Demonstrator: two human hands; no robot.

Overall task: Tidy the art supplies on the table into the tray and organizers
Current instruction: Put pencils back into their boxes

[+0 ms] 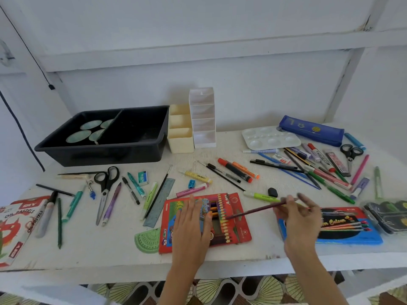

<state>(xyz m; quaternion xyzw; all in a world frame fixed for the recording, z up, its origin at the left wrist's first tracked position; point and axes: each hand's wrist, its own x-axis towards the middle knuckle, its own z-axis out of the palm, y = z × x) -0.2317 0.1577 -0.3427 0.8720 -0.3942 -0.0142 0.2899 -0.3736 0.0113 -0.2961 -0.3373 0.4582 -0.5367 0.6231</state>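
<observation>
Right hand (301, 213) pinches pencil (253, 211) over white table (110, 245), white wall (242, 95) behind.

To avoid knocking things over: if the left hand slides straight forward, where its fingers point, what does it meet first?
Probably the pink marker, lying just beyond the red pencil box under the left hand, though depth is unclear.

Home craft corner — whitewashed wall (242, 89), white table (132, 249) strewn with stationery, patterned floor (220, 291)
</observation>
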